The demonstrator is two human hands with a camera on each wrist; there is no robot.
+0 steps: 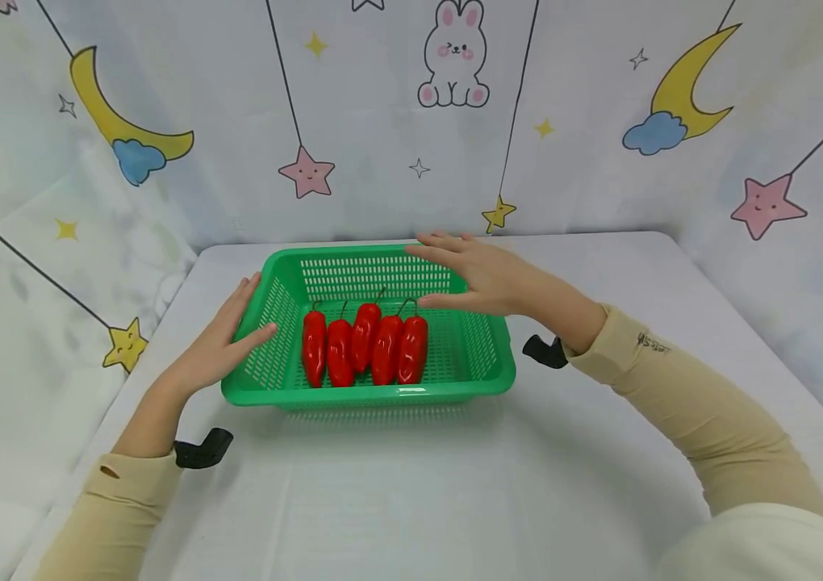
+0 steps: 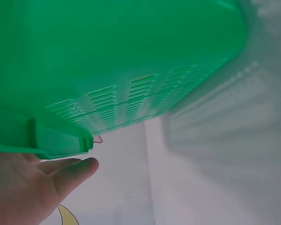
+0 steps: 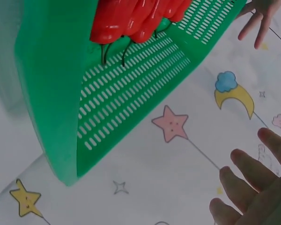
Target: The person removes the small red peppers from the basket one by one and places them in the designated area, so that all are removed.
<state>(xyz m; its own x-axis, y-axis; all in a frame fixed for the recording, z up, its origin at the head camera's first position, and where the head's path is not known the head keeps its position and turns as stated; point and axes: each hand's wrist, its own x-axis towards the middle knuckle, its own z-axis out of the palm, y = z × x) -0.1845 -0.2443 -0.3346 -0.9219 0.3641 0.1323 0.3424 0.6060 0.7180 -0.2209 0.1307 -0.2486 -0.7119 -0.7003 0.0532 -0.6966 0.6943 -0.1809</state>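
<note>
Can't tell what room: cloth point(image 1: 382, 97) with a bunny point(image 1: 456, 64) and stars point(image 1: 307, 172) hangs past the table's point(image 1: 600, 270) far edge.

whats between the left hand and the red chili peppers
The slotted left wall of the green plastic basket lies between the left hand and the red chili peppers, as the head view shows.

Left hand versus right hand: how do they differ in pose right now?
Place: the left hand is at the green basket's left end; the right hand is by its far right corner.
Direction: in the head view, the left hand points up and right, the right hand leftward.
Contact: the right hand looks apart from the basket; the left hand's contact is unclear.
Shared: extended fingers.
</note>
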